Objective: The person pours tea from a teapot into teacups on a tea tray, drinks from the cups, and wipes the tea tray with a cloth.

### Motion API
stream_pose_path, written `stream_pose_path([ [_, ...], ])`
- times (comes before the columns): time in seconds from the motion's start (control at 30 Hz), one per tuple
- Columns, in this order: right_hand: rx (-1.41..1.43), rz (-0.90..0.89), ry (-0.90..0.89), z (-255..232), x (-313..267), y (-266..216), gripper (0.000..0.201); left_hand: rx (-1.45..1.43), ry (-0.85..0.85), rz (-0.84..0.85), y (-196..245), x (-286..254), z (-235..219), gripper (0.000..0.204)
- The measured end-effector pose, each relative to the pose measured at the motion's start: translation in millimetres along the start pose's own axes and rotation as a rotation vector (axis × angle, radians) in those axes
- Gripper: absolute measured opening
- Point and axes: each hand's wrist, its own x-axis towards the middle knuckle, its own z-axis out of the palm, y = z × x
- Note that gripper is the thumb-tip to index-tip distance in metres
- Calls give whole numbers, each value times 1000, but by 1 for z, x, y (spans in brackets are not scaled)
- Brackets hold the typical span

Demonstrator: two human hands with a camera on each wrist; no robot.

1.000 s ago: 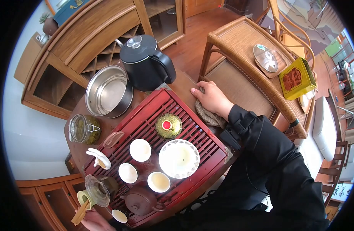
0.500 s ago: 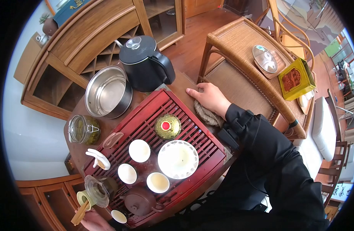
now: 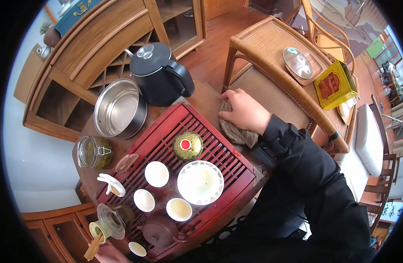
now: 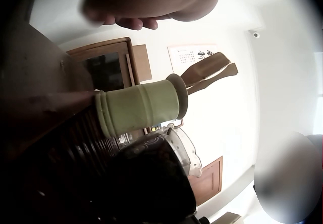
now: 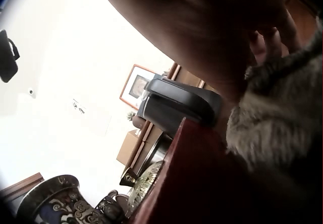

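Note:
On the table strip beside the red slatted tea tray (image 3: 230, 153), my right hand (image 3: 247, 111) grips a grey-brown cloth (image 3: 236, 133). The right wrist view shows its fingers bent over the bunched cloth (image 5: 275, 118). My left hand (image 3: 111, 253) is at the tray's lower left corner, beside a green tool holder (image 4: 141, 108) with wooden tea tools (image 4: 207, 72) in it. Its fingers look relaxed in the left wrist view, with nothing held. A glass pitcher (image 3: 111, 221), a brown teapot (image 3: 157, 232) and a small cup (image 3: 137, 249) stand near that hand.
White cups (image 3: 157, 174), a patterned white bowl (image 3: 200, 182) and a red-knobbed lidded pot (image 3: 188, 146) stand on the tray. Behind are a black kettle (image 3: 157, 76), a steel pot (image 3: 118, 109) and a glass jar (image 3: 95, 152). A rattan shelf (image 3: 263, 44) holds a yellow tin (image 3: 335, 85).
My right thumb has spread away from the fingers, and more cloth shows between them. The left hand stays in place; the head view has shifted slightly.

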Motion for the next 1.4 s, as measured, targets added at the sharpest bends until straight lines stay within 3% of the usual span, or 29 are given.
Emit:
stream_pose_path([
  [0.17, 4, -31, -76, -18, 3, 5, 43, -46, 90, -56, 0, 3, -4, 30],
  [0.27, 120, 68, -49, -22, 6, -1, 39, -17, 126, -53, 3, 3, 0, 28],
  [0.33, 276, -48, 144, -17, 8, -8, 35, -32, 146, -71, 4, 5, -3, 27],
  [0.47, 495, -244, 52, -7, 11, -25, 29, -162, 161, -155, 4, 7, -7, 27],
  [0.57, 316, -419, -154, 7, 12, -21, 31, -160, 161, -142, 7, 5, 2, 26],
  [0.67, 77, -547, -107, 19, 14, -12, 35, -125, 184, -115, 12, 1, 17, 26],
  [0.8, 30, -534, -130, 23, 19, -10, 46, -158, 184, -149, 10, 5, 3, 25],
  [0.87, 27, -507, -162, 21, 20, -17, 48, -184, 152, -198, -10, 21, -49, 21],
  [0.97, -9, -472, -232, 21, 26, -21, 51, -215, 118, -246, -13, 23, -59, 20],
  [1.13, -1, -481, -301, 20, 36, -15, 52, -183, 180, -260, -4, 17, -27, 22],
  [1.2, 45, -454, -333, 18, 33, -15, 52, -203, 185, -170, 6, 8, 0, 24],
  [1.33, 59, -450, -399, 8, 23, -14, 53, -124, 186, -130, 10, 7, 4, 22],
  [1.4, 87, -448, -422, 8, 17, -10, 55, -212, 225, -207, 13, 8, 8, 21],
])
